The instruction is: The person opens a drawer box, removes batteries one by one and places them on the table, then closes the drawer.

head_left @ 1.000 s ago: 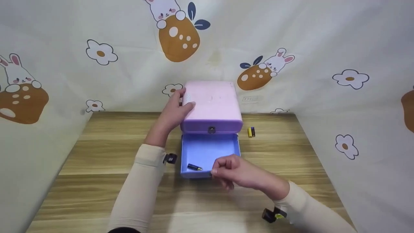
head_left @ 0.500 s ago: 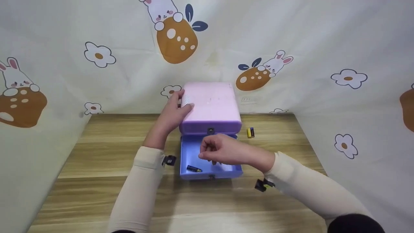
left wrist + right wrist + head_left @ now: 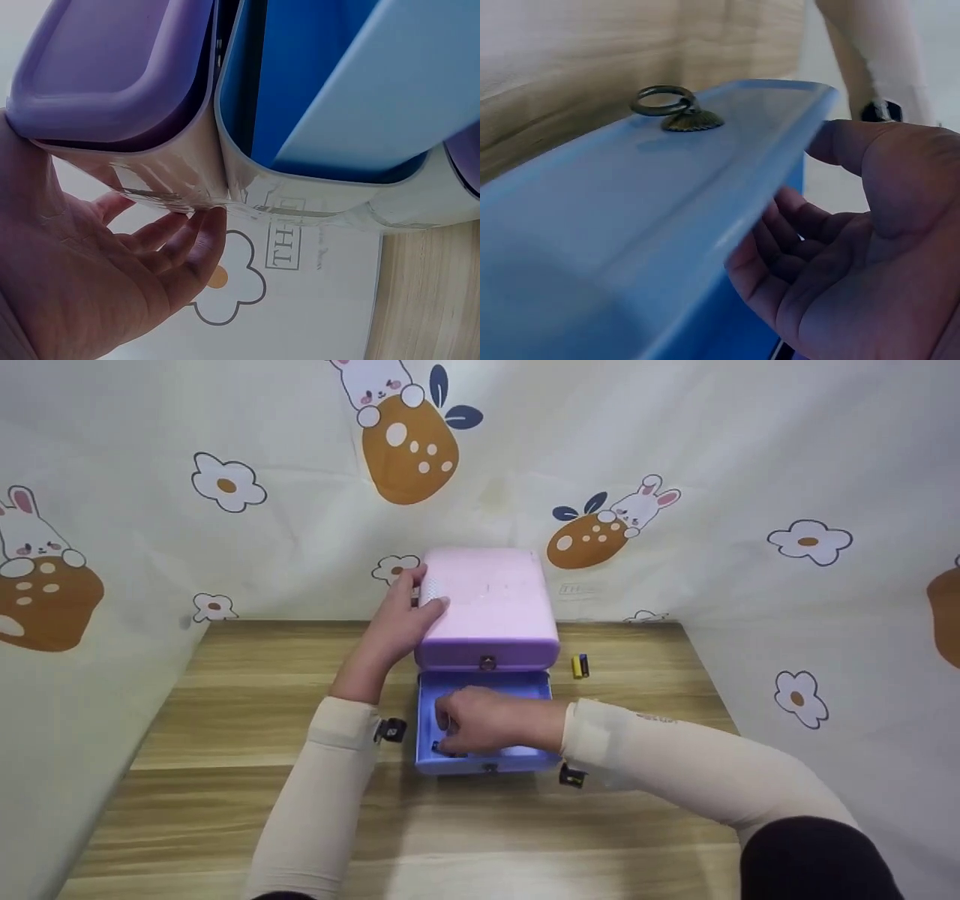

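Note:
A small drawer cabinet point(image 3: 487, 592) with a pink top and purple upper drawer front stands against the back wall. My left hand point(image 3: 401, 619) rests on its left side, thumb on the top edge, fingers lying along the side wall. Below, the blue drawer point(image 3: 525, 763) is pulled out. My right hand point(image 3: 484, 720) reaches down into it, bent fingers and thumb right at a dark battery point(image 3: 436, 747) in the front left corner, mostly covered by the hand. In the right wrist view the drawer front hides the fingertips, so I cannot tell whether they pinch the battery.
Two batteries, a yellow one point(image 3: 577, 666) and a dark one point(image 3: 585, 665), lie side by side on the wooden table point(image 3: 225, 735), right of the cabinet. A metal ring pull point(image 3: 664, 101) sticks out from the drawer front. Printed cloth walls point(image 3: 300, 547) enclose the back and sides.
My right hand has left the drawer's front edge, lifted over the drawer and moved left and down to the battery inside. My left hand has stayed on the cabinet.

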A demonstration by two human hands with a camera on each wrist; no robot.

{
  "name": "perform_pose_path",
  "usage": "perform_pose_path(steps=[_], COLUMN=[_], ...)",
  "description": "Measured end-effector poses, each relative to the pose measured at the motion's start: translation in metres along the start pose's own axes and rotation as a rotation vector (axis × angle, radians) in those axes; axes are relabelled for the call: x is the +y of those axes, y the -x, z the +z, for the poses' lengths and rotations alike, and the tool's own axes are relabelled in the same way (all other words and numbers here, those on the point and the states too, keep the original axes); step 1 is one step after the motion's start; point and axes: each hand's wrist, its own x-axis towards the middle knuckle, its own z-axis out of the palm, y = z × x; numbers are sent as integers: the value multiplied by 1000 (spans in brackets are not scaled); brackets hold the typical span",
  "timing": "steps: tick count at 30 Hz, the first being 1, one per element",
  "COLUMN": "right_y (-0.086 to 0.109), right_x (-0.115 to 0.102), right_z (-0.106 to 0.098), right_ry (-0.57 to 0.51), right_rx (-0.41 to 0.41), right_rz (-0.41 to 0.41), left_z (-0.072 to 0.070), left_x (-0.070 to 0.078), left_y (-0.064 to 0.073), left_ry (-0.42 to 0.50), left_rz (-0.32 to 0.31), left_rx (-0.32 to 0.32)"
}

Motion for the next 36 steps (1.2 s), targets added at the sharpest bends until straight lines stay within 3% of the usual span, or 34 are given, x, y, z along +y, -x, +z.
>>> perform_pose_path(steps=[8,23,36], right_y=[-15,-37,-46], right_x=[-3,-8,-6], right_z=[2,-1,6], right_ry=[81,209,244], right_rx=[-47,-197,-249], right_rz=[1,-104,-87], left_z=[2,1,1], left_x=[0,1,-1], left_y=[0,2,1], left_ry=[19,26,21], left_rz=[11,1,-10], left_rx=[-5,-14,-3])
